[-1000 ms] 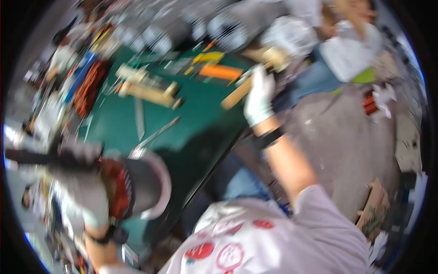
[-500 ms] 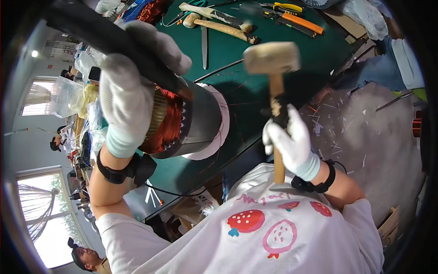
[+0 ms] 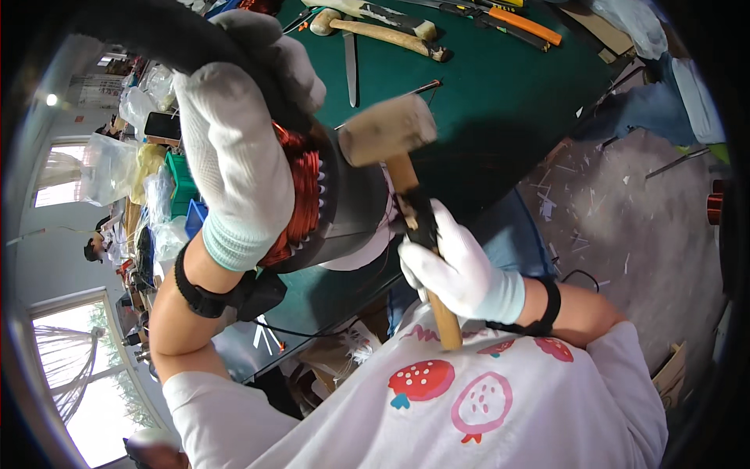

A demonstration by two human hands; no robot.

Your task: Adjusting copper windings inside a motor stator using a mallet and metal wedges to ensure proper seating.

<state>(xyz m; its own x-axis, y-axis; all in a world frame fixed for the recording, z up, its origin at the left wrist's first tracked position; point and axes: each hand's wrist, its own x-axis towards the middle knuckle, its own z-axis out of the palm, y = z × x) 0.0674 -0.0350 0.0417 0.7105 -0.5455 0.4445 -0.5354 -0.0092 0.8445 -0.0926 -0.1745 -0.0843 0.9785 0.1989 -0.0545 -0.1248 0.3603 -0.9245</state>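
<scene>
My left hand [image 3: 242, 148], in a white knit glove, is closed around a thick black bar [image 3: 148, 35]. Its lower end meets the upper part of a motor stator, though the exact contact is behind my hand. Red-brown copper windings [image 3: 310, 195] bulge from the stator's dark grey cylindrical body [image 3: 348, 205], which lies on its side on a white ring-shaped piece [image 3: 361, 256]. My right hand [image 3: 457, 266], also gloved, grips a wooden mallet [image 3: 391, 129] by its handle, partly wrapped in black. The slightly blurred mallet head is beside the stator's upper right, near the bar's lower end.
On the green table [image 3: 476, 102] lie another hammer [image 3: 391, 37], a flat file [image 3: 351, 70] and an orange-handled tool [image 3: 525, 26]. Plastic bags [image 3: 109, 168] and bins [image 3: 181, 184] crowd the left side. Paper scraps litter the floor [image 3: 609, 219] at right.
The mallet has swung left and slightly down, close to the stator. My left hand and the bar have shifted slightly, and the whole view has moved a little.
</scene>
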